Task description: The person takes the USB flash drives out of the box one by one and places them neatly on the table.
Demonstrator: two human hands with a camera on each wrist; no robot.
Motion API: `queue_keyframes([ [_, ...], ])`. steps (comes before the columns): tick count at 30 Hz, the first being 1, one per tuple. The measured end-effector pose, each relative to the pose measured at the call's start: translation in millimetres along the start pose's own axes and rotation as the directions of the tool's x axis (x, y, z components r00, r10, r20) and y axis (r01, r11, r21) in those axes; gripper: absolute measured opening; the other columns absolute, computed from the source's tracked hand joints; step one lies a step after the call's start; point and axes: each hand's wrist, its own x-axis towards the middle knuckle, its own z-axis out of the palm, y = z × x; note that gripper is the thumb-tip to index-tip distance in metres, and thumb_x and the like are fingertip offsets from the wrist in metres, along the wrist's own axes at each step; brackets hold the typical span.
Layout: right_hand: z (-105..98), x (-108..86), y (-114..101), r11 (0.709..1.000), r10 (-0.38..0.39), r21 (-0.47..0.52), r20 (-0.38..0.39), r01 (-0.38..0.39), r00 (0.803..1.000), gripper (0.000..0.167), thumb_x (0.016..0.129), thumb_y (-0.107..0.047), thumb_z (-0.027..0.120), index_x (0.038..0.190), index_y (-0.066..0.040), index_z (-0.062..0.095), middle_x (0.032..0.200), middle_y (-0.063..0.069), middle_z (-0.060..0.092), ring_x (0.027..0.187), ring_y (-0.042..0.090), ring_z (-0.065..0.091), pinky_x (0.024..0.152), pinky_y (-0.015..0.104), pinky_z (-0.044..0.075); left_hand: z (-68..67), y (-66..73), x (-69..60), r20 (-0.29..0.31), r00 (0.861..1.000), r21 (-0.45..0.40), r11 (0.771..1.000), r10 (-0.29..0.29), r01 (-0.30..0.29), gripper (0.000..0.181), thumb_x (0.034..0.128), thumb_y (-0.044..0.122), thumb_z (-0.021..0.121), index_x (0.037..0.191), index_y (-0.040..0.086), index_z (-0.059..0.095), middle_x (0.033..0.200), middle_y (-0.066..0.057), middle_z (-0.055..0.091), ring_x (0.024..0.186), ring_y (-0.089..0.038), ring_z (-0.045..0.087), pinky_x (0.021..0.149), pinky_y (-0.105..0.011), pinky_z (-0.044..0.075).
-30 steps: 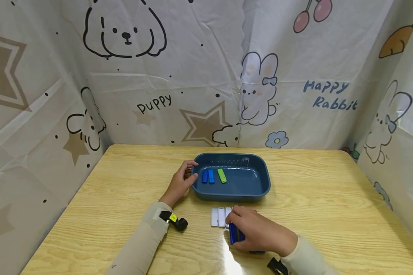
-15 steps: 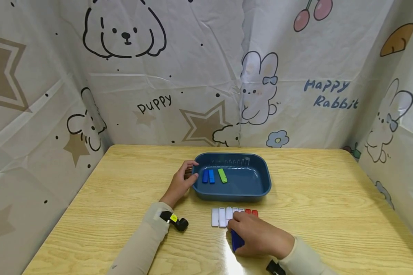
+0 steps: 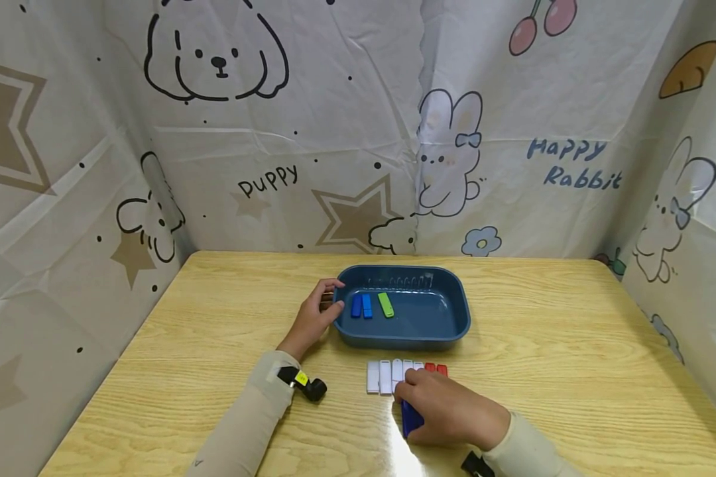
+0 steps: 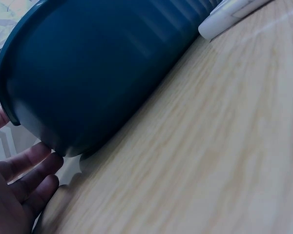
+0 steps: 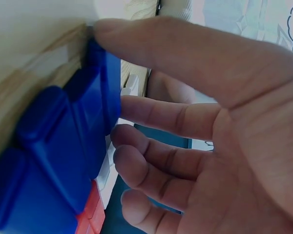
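Observation:
My left hand holds the left end of a dark blue-green basin, its thumb and index finger at the rim. In the left wrist view, the other fingers lie against or beside the basin's outer wall. Two blue USB sticks and a green USB stick lie inside. My right hand pinches the ends of a dark blue USB stick between thumb and index finger, on the table. More blue USB sticks lie beside it, hidden by the hand in the head view.
Several white USB sticks form a row in front of the basin, continued by red USB sticks partly behind the right hand. The wooden table meets a printed curtain at the back and sides.
My right hand has drawn slightly back toward the near edge, bringing the red USB sticks into view and covering more of the blue ones. The left hand keeps its place on the basin.

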Motion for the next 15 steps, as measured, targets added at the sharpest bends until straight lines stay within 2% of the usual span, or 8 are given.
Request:
queue_keyframes([
  [7, -0.7, -0.1, 0.4, 1.0, -0.012, -0.013, -0.016, 0.012, 1.0, 0.038, 0.074, -0.03, 0.08, 0.105, -0.015, 0.063, 0.091, -0.008, 0.051, 0.08, 0.005, 0.046, 0.074, 0.025, 0.046, 0.7, 1.1, -0.4, -0.012, 1.0, 0.014, 1.0, -0.006, 0.006, 0.034, 0.0936, 0.017, 0.058, 0.126, 0.021, 0.05, 0.133, -0.007, 0.051, 0.119, -0.026, 0.05, 0.099, -0.045, 0.043],
  [15, -1.4, -0.1, -0.1, 1.0, -0.023, -0.01, -0.03, 0.023, 0.999, 0.034, 0.072, -0.026, 0.079, 0.1, -0.014, 0.064, 0.088, -0.008, 0.051, 0.077, 0.005, 0.046, 0.071, 0.024, 0.046, 0.2, 2.2, -0.1, 0.0, 1.0, 0.002, 1.0, -0.017, 0.017, 0.035, 0.0947, 0.013, 0.058, 0.128, 0.018, 0.05, 0.134, -0.01, 0.05, 0.12, -0.028, 0.049, 0.1, -0.045, 0.042],
])
